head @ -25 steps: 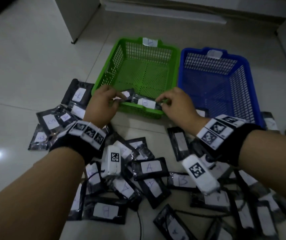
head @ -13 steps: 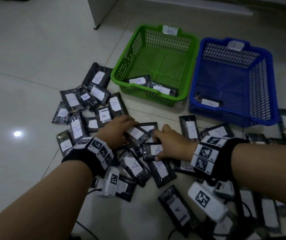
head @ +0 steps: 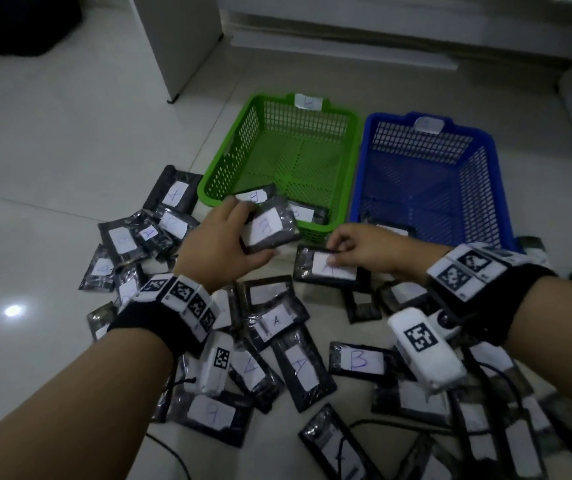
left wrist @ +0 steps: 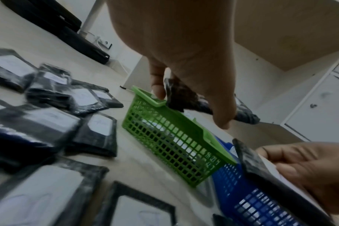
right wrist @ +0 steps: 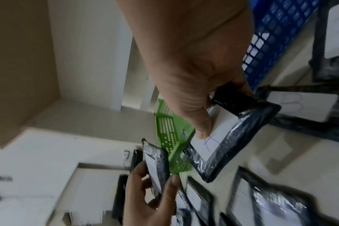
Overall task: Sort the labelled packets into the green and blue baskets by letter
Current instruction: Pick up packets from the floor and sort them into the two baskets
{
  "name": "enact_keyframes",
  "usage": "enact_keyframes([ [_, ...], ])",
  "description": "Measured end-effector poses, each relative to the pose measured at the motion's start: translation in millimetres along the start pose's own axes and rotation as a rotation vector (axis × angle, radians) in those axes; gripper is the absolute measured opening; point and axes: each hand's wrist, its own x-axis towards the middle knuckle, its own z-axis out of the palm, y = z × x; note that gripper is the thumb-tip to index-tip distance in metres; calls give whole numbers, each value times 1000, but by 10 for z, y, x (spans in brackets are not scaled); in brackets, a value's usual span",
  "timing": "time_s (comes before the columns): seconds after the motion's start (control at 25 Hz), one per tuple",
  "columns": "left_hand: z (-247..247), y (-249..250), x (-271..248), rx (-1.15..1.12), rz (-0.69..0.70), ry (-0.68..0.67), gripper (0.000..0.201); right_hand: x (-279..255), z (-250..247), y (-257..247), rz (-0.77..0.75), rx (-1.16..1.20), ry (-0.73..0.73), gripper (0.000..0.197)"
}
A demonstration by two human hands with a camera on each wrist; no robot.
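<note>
Your left hand point(head: 222, 244) curls fingers and thumb round a dark packet labelled B point(head: 270, 226), lifted at the near rim of the green basket point(head: 229, 157). Your right hand point(head: 364, 251) pinches another packet point(head: 329, 268) by its top edge, thumb on the white label; its letter looks like an A in the right wrist view. That packet hangs near the front of the blue basket point(head: 485, 188). The baskets stand side by side at twelve o'clock on a pale glossy tiled floor point(head: 52, 140), blue at the right. More packets lie scattered from nine through six to three o'clock. White cabinet fronts point(head: 347, 32) run along the far wall.
</note>
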Motion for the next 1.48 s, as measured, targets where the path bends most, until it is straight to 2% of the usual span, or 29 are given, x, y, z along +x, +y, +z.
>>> enact_keyframes([
  [0.08,64,99,256,-42,55,93,74,3,-235,80,44,165,131,24],
  [0.16,177,201,582,-58,52,67,77,-7,-424,166,103,412,268,25],
  [0.24,286,298,880,-68,25,-27,79,-2,-592,272,147,544,452,28],
  [0.32,386,363,1107,-60,12,-154,78,15,-723,441,162,562,621,29],
  [0.4,455,373,1224,-37,-6,-269,77,49,-776,605,206,493,676,26],
  [0.52,543,353,1294,-1,-36,-388,73,145,-773,816,282,285,565,20],
  [0.6,581,336,1290,6,-37,-408,62,199,-733,867,303,203,488,19],
  [0.76,673,340,1104,-106,-61,-261,26,254,-595,878,309,72,342,27],
  [0.84,735,402,939,-96,-47,-150,19,212,-535,872,322,-51,264,32],
  [0.88,764,455,841,-81,-12,-60,19,162,-514,880,311,-114,270,34],
  [0.96,809,622,605,-89,56,156,17,-3,-472,892,228,-161,399,35],
  [1.0,847,738,474,-113,89,224,16,-128,-435,894,163,-159,498,33],
  [1.04,899,848,355,-144,123,226,16,-259,-385,890,95,-145,594,30],
  [1.12,1054,1060,178,-205,173,56,15,-536,-235,920,-15,-57,711,23],
  [1.16,1137,1121,141,-229,174,-36,17,-634,-150,947,-37,-9,713,21],
  [1.24,1287,1173,146,-263,102,-162,33,-718,15,1089,-2,-2,589,23],
  [1.36,1409,1238,198,-228,-61,-343,84,-648,140,1397,53,-288,291,42],
  [1.4,1438,1257,212,-202,-87,-389,96,-610,152,1471,44,-374,232,51],
  [1.48,1467,1261,210,-131,-101,-423,107,-546,174,1548,-4,-506,179,60],
])
